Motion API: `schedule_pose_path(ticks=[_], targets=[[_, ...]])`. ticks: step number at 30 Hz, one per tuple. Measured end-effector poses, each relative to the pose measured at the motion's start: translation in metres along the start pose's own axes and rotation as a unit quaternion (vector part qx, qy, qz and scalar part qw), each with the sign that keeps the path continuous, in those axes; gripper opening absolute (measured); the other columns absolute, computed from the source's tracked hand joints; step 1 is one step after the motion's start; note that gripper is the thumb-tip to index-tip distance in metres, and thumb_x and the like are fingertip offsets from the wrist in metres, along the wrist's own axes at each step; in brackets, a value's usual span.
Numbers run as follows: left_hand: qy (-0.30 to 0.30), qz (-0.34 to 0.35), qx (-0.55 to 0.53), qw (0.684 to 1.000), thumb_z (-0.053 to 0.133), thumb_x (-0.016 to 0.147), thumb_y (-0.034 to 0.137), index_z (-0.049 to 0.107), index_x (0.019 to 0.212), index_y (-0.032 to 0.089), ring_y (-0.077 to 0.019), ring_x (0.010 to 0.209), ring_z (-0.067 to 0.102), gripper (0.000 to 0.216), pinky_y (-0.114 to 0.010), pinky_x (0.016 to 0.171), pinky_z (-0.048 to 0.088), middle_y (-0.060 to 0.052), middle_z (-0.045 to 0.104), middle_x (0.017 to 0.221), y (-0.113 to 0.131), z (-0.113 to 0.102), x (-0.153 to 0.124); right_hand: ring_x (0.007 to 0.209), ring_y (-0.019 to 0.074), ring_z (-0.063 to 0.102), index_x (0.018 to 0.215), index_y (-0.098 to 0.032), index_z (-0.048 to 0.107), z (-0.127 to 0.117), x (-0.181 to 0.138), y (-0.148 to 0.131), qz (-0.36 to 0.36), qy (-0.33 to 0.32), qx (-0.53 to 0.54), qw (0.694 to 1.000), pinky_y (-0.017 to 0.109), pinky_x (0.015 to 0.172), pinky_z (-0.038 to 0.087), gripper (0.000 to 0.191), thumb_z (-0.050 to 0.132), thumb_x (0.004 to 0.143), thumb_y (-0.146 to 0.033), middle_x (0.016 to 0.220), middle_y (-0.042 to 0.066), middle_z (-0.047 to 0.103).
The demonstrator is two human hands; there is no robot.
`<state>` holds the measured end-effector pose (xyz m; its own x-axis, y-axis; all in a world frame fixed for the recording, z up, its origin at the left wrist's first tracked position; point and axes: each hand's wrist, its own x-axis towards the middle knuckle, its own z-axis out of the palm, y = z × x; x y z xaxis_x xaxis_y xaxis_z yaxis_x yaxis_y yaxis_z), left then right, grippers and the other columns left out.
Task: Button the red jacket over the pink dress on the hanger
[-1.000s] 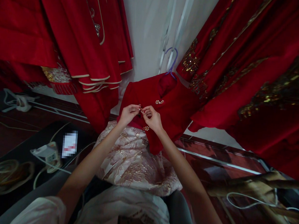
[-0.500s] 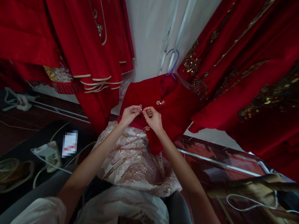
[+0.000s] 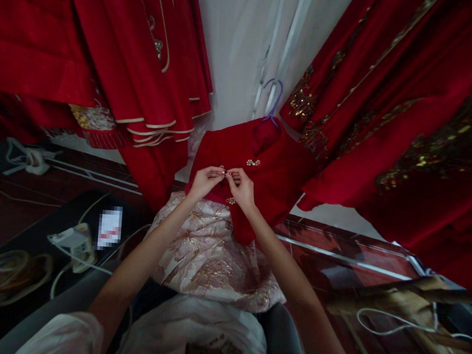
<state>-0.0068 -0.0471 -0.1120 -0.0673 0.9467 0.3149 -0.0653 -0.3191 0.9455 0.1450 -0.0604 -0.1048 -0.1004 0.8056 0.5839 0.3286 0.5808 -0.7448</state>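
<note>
Pale cloth (image 3: 217, 262) lies under the lower edge of the red jacket (image 3: 282, 172). Past the lower clasp (image 3: 230, 201), left hand (image 3: 206, 182) and right hand (image 3: 241, 187) nearly meet, each grip pinched on the middle clasp (image 3: 222, 167), mostly hidden. Beyond are the upper clasp (image 3: 253, 162) and hanger (image 3: 279, 100).

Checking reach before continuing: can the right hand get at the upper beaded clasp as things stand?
Probably yes: the upper beaded clasp lies uncovered on the red garment, just beyond the right hand, with nothing seen between. That hand is occupied, though, pinching right beside the left hand.
</note>
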Motion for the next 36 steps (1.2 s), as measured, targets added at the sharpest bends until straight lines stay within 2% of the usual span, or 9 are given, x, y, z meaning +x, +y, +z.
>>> schedule_pose_path(ticks=[9, 19, 21, 24, 27, 29, 32, 34, 36], targets=[[0.003, -0.019, -0.022, 1.000, 0.079, 0.059, 0.027, 0.072, 0.085, 0.012, -0.0169, 0.080, 0.068, 0.031, -0.040, 0.093, 0.051, -0.009, 0.074, 0.089, -0.004, 0.001, 0.001, 0.080, 0.0132, 0.062, 0.096, -0.019, 0.057, 0.003, 0.003, 0.002, -0.003, 0.002, -0.011, 1.000, 0.023, 0.070, 0.053, 0.017, 0.050, 0.090, -0.035, 0.091, 0.004, 0.065], [0.006, 0.018, 0.074, 0.997, 0.076, 0.064, 0.029, 0.074, 0.083, 0.014, -0.0186, 0.076, 0.068, 0.024, -0.037, 0.082, 0.055, -0.007, 0.074, 0.083, 0.000, -0.003, -0.001, 0.083, 0.0142, 0.062, 0.097, -0.019, 0.058, 0.005, 0.002, 0.003, -0.002, 0.001, -0.029, 1.000, 0.025, 0.071, 0.053, 0.019, 0.046, 0.092, -0.033, 0.095, 0.006, 0.064], [-0.010, 0.035, 0.095, 0.995, 0.074, 0.066, 0.030, 0.073, 0.083, 0.015, -0.0184, 0.076, 0.068, 0.023, -0.036, 0.080, 0.055, -0.007, 0.074, 0.083, 0.000, -0.005, 0.001, 0.083, 0.0143, 0.061, 0.097, -0.019, 0.057, 0.005, 0.003, 0.003, -0.004, 0.005, -0.034, 0.999, 0.025, 0.071, 0.053, 0.019, 0.045, 0.092, -0.033, 0.095, 0.006, 0.064], [-0.074, 0.080, 0.120, 0.987, 0.068, 0.073, 0.033, 0.067, 0.088, 0.015, -0.0178, 0.082, 0.066, 0.023, -0.036, 0.084, 0.052, -0.008, 0.070, 0.088, -0.003, -0.010, 0.005, 0.079, 0.0143, 0.060, 0.099, -0.019, 0.055, 0.006, 0.002, 0.003, 0.007, 0.005, -0.037, 0.999, 0.026, 0.069, 0.054, 0.018, 0.050, 0.089, -0.033, 0.095, 0.007, 0.062], [-0.097, 0.104, 0.201, 0.969, 0.068, 0.074, 0.038, 0.060, 0.092, 0.016, -0.0188, 0.088, 0.063, 0.030, -0.036, 0.088, 0.049, -0.008, 0.066, 0.092, -0.009, -0.022, 0.006, 0.082, 0.0165, 0.061, 0.109, -0.018, 0.050, 0.003, -0.004, 0.000, 0.044, -0.017, -0.037, 0.998, 0.031, 0.074, 0.055, 0.040, 0.066, 0.076, -0.033, 0.100, 0.008, 0.061], [-0.098, 0.088, 0.275, 0.953, 0.074, 0.068, 0.043, 0.058, 0.095, 0.016, -0.0210, 0.090, 0.062, 0.042, -0.036, 0.085, 0.048, -0.008, 0.064, 0.094, -0.011, -0.035, 0.004, 0.096, 0.0204, 0.061, 0.117, -0.017, 0.046, -0.004, -0.012, -0.006, 0.050, -0.048, -0.035, 0.997, 0.037, 0.086, 0.054, 0.058, 0.073, 0.069, -0.033, 0.111, 0.011, 0.059], [-0.169, 0.071, 0.345, 0.921, 0.076, 0.064, 0.049, 0.057, 0.104, 0.017, -0.0218, 0.088, 0.062, 0.055, -0.032, 0.078, 0.047, -0.008, 0.064, 0.095, -0.005, -0.053, -0.004, 0.120, 0.0258, 0.052, 0.131, -0.017, 0.040, -0.018, -0.030, -0.013, 0.040, -0.127, -0.042, 0.990, 0.044, 0.103, 0.044, 0.076, 0.077, 0.066, -0.032, 0.131, 0.015, 0.051], [-0.228, 0.072, 0.378, 0.895, 0.072, 0.068, 0.051, 0.058, 0.102, 0.020, -0.0203, 0.083, 0.062, 0.048, -0.029, 0.073, 0.045, -0.006, 0.065, 0.093, 0.005, -0.060, -0.010, 0.131, 0.0278, 0.043, 0.138, -0.017, 0.035, -0.026, -0.043, -0.015, 0.037, -0.168, -0.062, 0.983, 0.046, 0.110, 0.036, 0.086, 0.078, 0.065, -0.029, 0.141, 0.017, 0.043], [-0.251, 0.075, 0.417, 0.870, 0.072, 0.069, 0.049, 0.059, 0.096, 0.021, -0.0195, 0.078, 0.061, 0.041, -0.028, 0.070, 0.043, -0.004, 0.065, 0.089, 0.017, -0.064, -0.017, 0.138, 0.0279, 0.034, 0.143, -0.018, 0.031, -0.031, -0.055, -0.014, 0.030, -0.175, -0.089, 0.980, 0.046, 0.113, 0.032, 0.091, 0.077, 0.064, -0.023, 0.147, 0.017, 0.036]])
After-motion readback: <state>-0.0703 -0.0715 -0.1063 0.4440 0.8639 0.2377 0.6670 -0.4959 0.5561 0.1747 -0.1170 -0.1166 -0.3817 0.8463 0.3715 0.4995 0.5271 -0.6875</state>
